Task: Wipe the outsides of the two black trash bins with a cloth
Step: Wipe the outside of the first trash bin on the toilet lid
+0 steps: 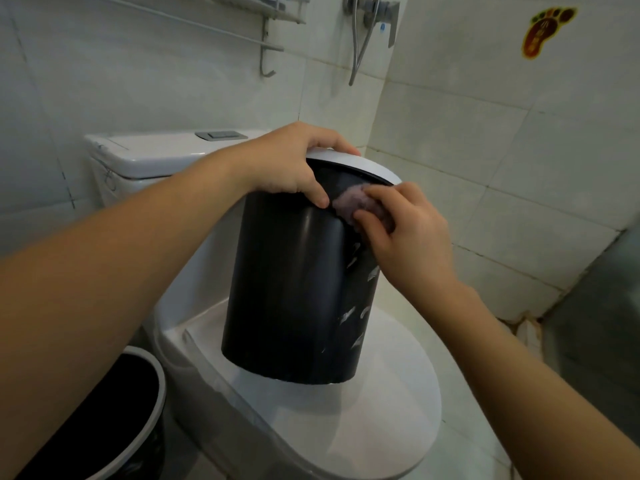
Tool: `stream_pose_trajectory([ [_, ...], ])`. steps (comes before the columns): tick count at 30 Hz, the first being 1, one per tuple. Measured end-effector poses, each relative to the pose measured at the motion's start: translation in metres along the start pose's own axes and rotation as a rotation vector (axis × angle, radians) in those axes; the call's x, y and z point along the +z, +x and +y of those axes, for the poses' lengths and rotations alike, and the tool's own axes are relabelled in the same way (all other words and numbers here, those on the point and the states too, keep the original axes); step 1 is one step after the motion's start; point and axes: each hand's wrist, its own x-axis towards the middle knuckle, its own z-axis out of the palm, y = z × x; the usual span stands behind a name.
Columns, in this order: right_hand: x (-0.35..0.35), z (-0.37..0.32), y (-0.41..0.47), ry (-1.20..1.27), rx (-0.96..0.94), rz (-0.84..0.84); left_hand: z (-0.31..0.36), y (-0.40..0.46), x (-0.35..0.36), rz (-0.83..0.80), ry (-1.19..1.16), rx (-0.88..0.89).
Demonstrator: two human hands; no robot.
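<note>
Black plastic forms the wall of the trash bin (294, 289) that is stood, tilted back toward the cistern, on the closed toilet lid (381, 410). A white rim ring (363, 164) is fitted around its top, and pale scuff marks are seen down its right side. The bin is steadied by the left hand (287, 164), which is closed over the rim, the fingers curled across the top edge and the thumb pressed against the outer wall. A small pinkish-purple cloth (349, 204) is pinched in the right hand (412, 244) and is held against the upper wall of the bin just below the rim, close beside the left thumb (the cloth is bunched, and part of it is hidden under the fingers).

A second black trash bin (114, 420), also ringed in white, is set on the floor at the lower left, beside the toilet base; its opening is seen from above and its inside looks dark.

Behind the held bin the white cistern (156, 157) is seen, with a grey flush button (221, 135) let into its top. Pale tiles (519, 150) cover the walls. A metal shelf rack (242, 15) is mounted at the upper left, a shower valve with its hose (370, 19) hangs at the top centre, and a foot-shaped sticker (543, 31) is stuck at the upper right.
</note>
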Motion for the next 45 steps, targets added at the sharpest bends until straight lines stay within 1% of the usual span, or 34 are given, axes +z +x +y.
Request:
stream_pose_trajectory([
  [2, 0.001, -0.007, 0.012, 0.002, 0.026, 0.005, 0.001, 0.0, 0.001, -0.009, 0.015, 0.004],
  [5, 0.001, -0.011, 0.018, -0.024, -0.028, -0.017, 0.001, -0.001, 0.001, -0.008, 0.041, 0.023],
  [7, -0.002, -0.004, 0.016, -0.047, -0.027, -0.015, 0.0, -0.003, -0.001, -0.007, 0.033, 0.021],
  [12, -0.009, 0.016, 0.008, -0.064, 0.096, 0.013, 0.001, -0.005, -0.002, -0.008, 0.007, -0.001],
  [14, -0.008, 0.016, 0.008, -0.057, 0.113, 0.013, 0.001, -0.005, -0.002, -0.008, 0.005, -0.005],
  [16, -0.007, 0.013, 0.006, -0.034, 0.073, 0.001, 0.001, -0.005, -0.003, -0.007, 0.01, 0.0],
  [20, -0.005, 0.011, -0.019, 0.022, -0.082, -0.076, 0.0, -0.007, -0.004, 0.001, 0.009, 0.004],
  [22, -0.006, 0.015, -0.032, 0.026, -0.19, -0.121, -0.001, -0.008, -0.004, 0.005, 0.0, 0.004],
  [24, -0.008, 0.018, -0.034, 0.003, -0.232, -0.124, -0.001, -0.008, -0.004, 0.005, 0.002, 0.0],
  [25, -0.008, 0.019, -0.029, -0.007, -0.207, -0.104, -0.001, -0.008, -0.004, 0.008, 0.005, 0.0],
  [28, -0.007, 0.016, -0.008, -0.012, -0.049, -0.02, 0.0, -0.007, -0.003, 0.006, 0.0, 0.007],
  [31, -0.005, 0.014, 0.008, -0.036, 0.001, -0.003, 0.001, -0.006, -0.003, -0.004, 0.011, 0.012],
  [34, -0.005, 0.011, 0.001, -0.011, -0.054, -0.033, 0.0, -0.007, -0.004, -0.006, 0.003, 0.013],
  [38, -0.008, 0.012, -0.029, 0.015, -0.259, -0.148, -0.003, -0.009, -0.005, 0.008, -0.005, 0.007],
  [39, -0.008, 0.013, -0.032, 0.009, -0.285, -0.159, -0.004, -0.009, -0.006, 0.009, -0.006, 0.005],
  [41, -0.008, 0.017, -0.028, -0.011, -0.247, -0.12, -0.004, -0.009, -0.006, 0.011, -0.009, 0.004],
  [45, -0.004, 0.022, -0.002, -0.007, -0.031, 0.009, -0.004, -0.009, -0.006, 0.006, -0.013, 0.001],
])
